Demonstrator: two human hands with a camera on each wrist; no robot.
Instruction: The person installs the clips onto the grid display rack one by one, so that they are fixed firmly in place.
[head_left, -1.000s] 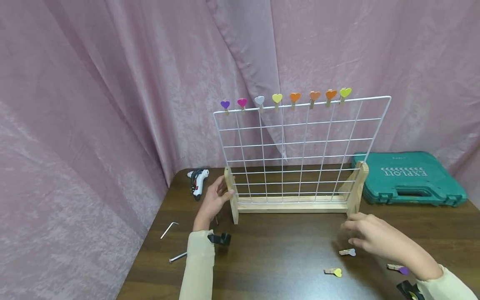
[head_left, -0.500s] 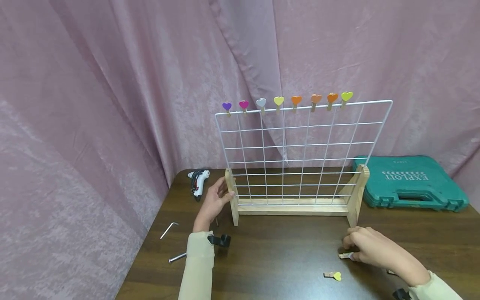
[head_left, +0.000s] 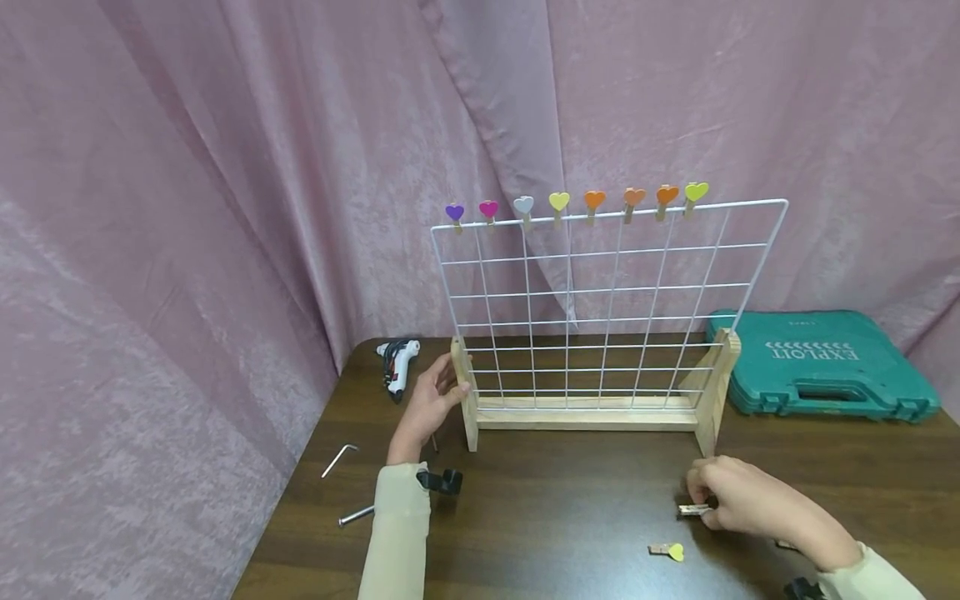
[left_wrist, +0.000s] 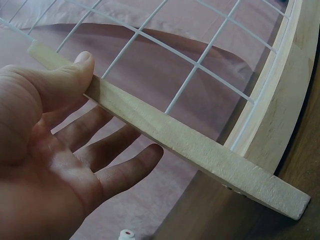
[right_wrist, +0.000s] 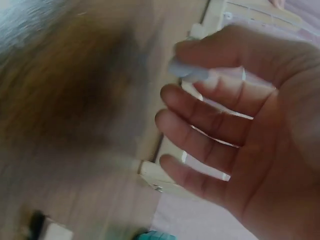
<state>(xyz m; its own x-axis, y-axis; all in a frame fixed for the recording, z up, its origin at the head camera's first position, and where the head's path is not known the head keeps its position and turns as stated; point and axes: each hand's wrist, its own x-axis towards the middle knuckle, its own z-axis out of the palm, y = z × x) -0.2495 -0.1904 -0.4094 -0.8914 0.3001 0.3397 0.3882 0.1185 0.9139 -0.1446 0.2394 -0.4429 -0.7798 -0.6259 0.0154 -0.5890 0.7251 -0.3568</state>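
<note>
A white wire grid (head_left: 570, 292) stands upright in a wooden stand (head_left: 585, 418). Along its top wire sits a row of heart clothespins (head_left: 595, 200) in several colours. My left hand (head_left: 429, 404) grips the stand's left side piece (left_wrist: 165, 125), thumb on the near edge and fingers behind. In front of the stand's right foot, my right hand (head_left: 742, 498) pinches a small clothespin (head_left: 692, 510) at table level. Its pale heart (right_wrist: 187, 69) shows between thumb and index finger in the blurred right wrist view. A yellow-heart clothespin (head_left: 666, 551) lies nearby. Another clothespin (head_left: 785, 545) is mostly hidden by my right wrist.
A green tool case (head_left: 825, 367) lies at the back right, close to the stand. On the left are a white glue gun (head_left: 399, 367), a hex key (head_left: 339, 460) and a bolt (head_left: 356, 516), partly behind the left sleeve. A pink curtain (head_left: 300, 167) hangs behind the table.
My right hand has come down onto the pale-heart clothespin and taken it between thumb and finger. My left hand has kept its grip on the stand. The head view has shifted slightly.
</note>
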